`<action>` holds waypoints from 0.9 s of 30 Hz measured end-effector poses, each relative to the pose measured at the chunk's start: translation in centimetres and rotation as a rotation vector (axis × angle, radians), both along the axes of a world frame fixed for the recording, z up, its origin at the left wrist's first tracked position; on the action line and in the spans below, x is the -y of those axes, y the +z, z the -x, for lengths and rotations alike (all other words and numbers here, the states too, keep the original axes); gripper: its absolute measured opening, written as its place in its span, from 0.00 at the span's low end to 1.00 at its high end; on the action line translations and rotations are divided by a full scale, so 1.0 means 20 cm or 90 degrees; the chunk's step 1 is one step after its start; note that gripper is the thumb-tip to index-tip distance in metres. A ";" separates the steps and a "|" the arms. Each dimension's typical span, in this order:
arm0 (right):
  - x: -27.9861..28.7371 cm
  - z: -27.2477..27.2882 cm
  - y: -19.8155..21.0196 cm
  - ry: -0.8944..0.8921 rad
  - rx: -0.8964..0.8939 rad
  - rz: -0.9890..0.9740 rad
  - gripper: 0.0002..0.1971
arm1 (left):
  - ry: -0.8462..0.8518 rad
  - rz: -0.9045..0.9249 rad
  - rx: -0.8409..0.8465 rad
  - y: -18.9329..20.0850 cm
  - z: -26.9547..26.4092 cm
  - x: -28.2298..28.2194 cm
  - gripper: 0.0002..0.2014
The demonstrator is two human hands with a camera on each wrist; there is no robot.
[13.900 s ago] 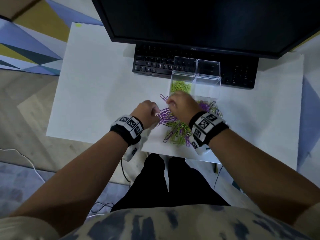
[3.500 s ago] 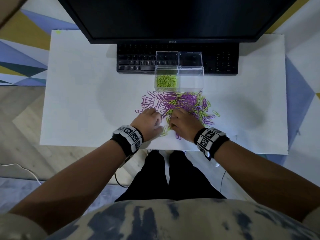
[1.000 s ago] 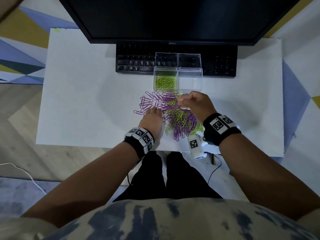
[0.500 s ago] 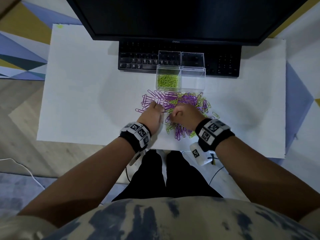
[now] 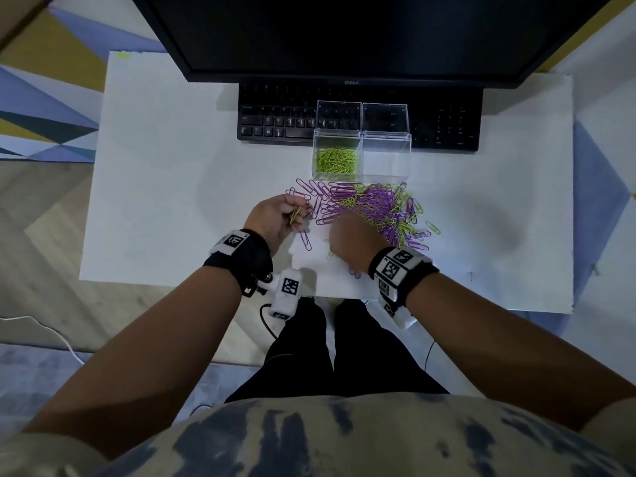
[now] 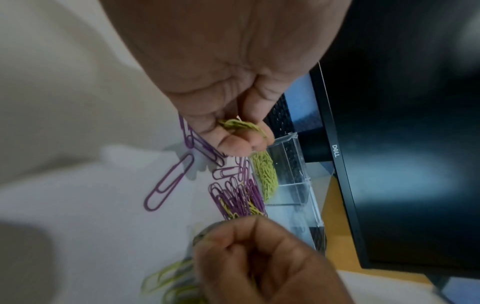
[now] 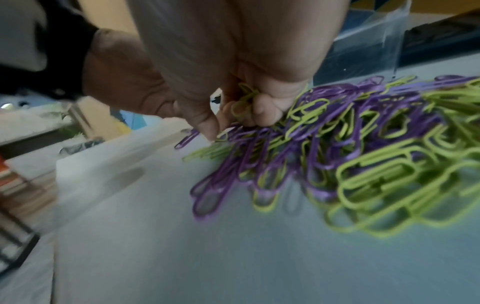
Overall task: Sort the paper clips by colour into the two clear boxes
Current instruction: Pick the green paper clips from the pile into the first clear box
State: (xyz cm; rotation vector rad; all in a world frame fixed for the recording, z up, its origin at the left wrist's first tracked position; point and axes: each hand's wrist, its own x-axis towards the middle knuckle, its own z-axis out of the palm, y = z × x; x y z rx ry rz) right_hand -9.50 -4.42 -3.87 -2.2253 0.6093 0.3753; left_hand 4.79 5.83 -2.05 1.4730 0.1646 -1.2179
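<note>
A mixed pile of purple and green paper clips [image 5: 375,208] lies on the white table [image 5: 165,187] in front of two clear boxes. The left box [image 5: 336,160] holds green clips; the right box [image 5: 386,160] looks empty. My left hand [image 5: 280,218], raised just left of the pile, grips a small bunch of green clips [image 6: 240,125] in curled fingers. My right hand [image 5: 351,241] is down at the pile's near edge, its fingers curled round several green clips [image 7: 245,102]. A single purple clip [image 5: 305,239] lies between my hands.
A black keyboard [image 5: 275,122] and a dark monitor [image 5: 344,32] stand behind the boxes. A few stray clips [image 5: 433,228] lie right of the pile. The table's front edge [image 5: 179,282] runs just under my wrists.
My left hand has lifted off the table and turned up, showing green clips in its grip. My right hand stays at the pile's near edge.
</note>
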 end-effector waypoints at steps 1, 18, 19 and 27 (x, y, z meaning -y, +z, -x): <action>0.02 0.00 0.01 -0.047 0.026 -0.032 0.02 | -0.008 -0.011 -0.006 0.01 0.01 0.00 0.16; 0.28 0.16 0.11 -0.484 0.033 -0.463 0.11 | -0.773 -0.272 0.733 -0.08 0.39 -0.01 0.22; 0.27 0.16 0.12 -0.476 0.025 -0.453 0.09 | -0.768 -0.271 0.735 -0.08 0.39 0.00 0.21; 0.17 0.14 0.09 -0.223 -0.070 0.028 0.13 | -0.758 -0.270 0.749 -0.09 0.36 0.02 0.16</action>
